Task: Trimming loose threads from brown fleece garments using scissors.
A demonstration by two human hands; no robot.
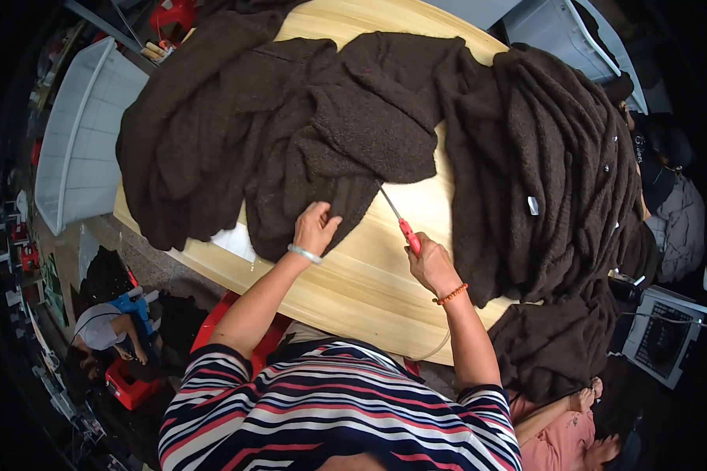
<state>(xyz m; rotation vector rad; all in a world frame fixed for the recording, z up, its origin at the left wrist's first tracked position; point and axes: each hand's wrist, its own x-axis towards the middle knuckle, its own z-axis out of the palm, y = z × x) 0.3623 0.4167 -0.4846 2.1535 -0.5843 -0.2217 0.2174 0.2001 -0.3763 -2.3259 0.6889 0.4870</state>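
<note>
A dark brown, fuzzy knit garment [377, 125] lies bunched across the middle of the wooden table [361, 290]. My left hand [317, 229] rests on its near edge, fingers curled in and closed on the knit. In my right hand [434, 268] is a red-handled tool [408, 235] with a thin metal shaft, gripped by the handle. The shaft points away and to the left. Its tip meets the garment's lower edge, and whether it goes under the fabric is hidden.
More brown knitwear [558, 157] is heaped at the table's right, with another pile [181, 133] at the left. Plastic bins [86, 141] stand beyond the left edge and at the far right. People sit nearby: one in pink [562, 436], another at lower left [102, 326].
</note>
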